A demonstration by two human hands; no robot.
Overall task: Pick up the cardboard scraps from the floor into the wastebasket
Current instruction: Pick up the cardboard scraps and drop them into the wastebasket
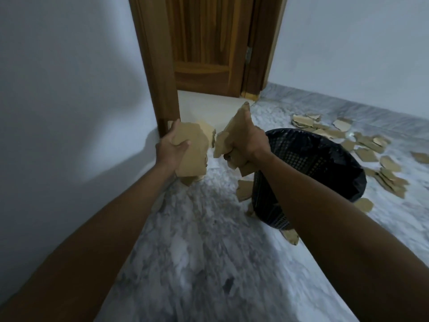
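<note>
Two bare forearms reach forward from the bottom corners of the view, over a grey-and-white marbled stone floor. At the end of the left arm, the left hand curls its fingers and thumb around a thick stack of flat tan cardboard scraps, held up off the floor with the pieces fanning out to the right of the palm. Beside it, the right hand is clenched around a second bundle of torn brown cardboard pieces, one tall shard sticking up above the knuckles and smaller bits hanging below the fist. The two handfuls are close together but apart.

Just right of and under the right wrist stands a round black perforated plastic wastebasket fitted with a dark liner; the right forearm crosses in front of its near wall. The right handful hangs just beside the basket's left rim rather than over its opening.

A few loose cardboard fragments lie on the floor against the basket's left side, another by its base. Beyond and to the right of the basket, a wide scatter of tan cardboard scraps still covers the floor near the white wall. Straight ahead is a brown wooden door in its frame, with another white wall running along the left.
</note>
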